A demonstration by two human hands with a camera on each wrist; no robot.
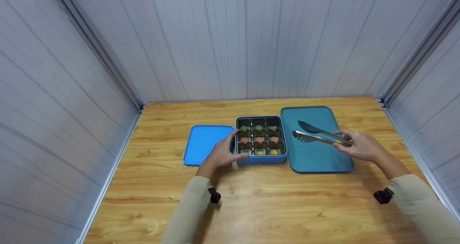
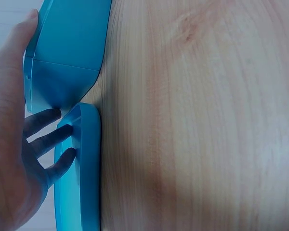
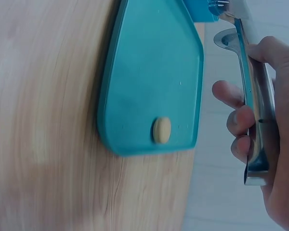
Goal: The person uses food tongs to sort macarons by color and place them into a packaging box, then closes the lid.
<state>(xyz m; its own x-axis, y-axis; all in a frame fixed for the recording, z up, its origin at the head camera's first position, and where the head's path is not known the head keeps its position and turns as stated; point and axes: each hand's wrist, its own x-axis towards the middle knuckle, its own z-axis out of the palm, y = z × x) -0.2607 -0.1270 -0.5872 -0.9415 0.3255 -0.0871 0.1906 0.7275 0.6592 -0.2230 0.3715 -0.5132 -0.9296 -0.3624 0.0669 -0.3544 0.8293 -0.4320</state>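
Some gripped tongs [image 1: 319, 138], apparently above tray [image 1: 320, 160]

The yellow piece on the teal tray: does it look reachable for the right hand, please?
Probably yes: the right hand holds the tongs over the teal tray, and nothing lies beside the yellow piece. The tongs point past it towards the blue box, so they would likely need drawing back.

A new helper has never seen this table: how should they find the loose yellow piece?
On the wooden table, find the teal tray right of the blue divided box. Near the tray's right edge, behind the tongs in the head view, sits a small, rounded yellow piece. Unlike the coloured pieces inside the box, it lies alone on the tray.
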